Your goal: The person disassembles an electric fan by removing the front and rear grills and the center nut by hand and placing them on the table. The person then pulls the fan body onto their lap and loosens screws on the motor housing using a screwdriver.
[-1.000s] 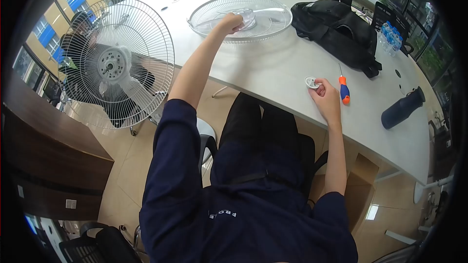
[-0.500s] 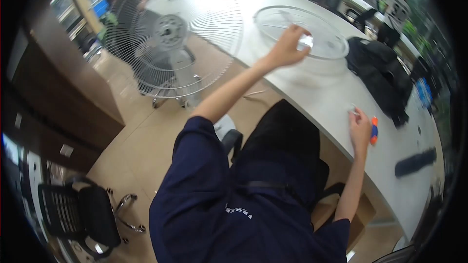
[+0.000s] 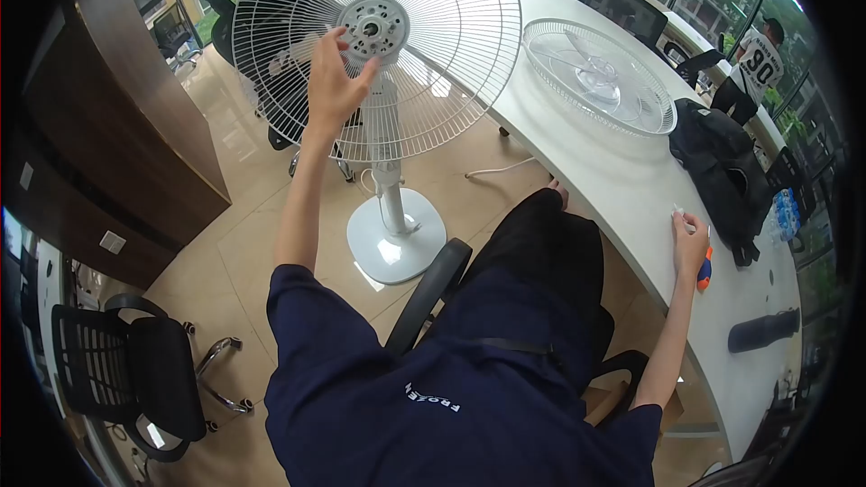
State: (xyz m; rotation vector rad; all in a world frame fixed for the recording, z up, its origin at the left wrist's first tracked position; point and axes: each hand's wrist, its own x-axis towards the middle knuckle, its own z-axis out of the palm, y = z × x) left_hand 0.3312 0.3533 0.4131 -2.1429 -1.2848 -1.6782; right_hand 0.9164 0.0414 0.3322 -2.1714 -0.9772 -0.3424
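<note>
My left hand point(image 3: 338, 86) is open at the hub point(image 3: 373, 29) of a standing fan, its fingers spread around the lower left of the hub in front of the wire grille point(image 3: 451, 54). On the white table point(image 3: 622, 216), my right hand point(image 3: 690, 239) is closed on a small white part point(image 3: 678, 209), mostly covered by the fingers. Beside that hand lies an orange and blue screwdriver point(image 3: 704, 271). A round front grille point(image 3: 631, 72) rests farther back on the table, with clear fan blades point(image 3: 597, 81) within it.
A black backpack point(image 3: 717, 162) lies at the table's right side, near water bottles point(image 3: 787, 215) and a dark flask point(image 3: 763, 331). The fan's white base point(image 3: 397, 239) stands on the floor. An office chair point(image 3: 162, 370) is at lower left. Two people are in the background.
The view has turned left. My left hand has moved from the grille on the table to the fan hub, and the clear piece seen in it earlier is gone. My right hand stays by the screwdriver.
</note>
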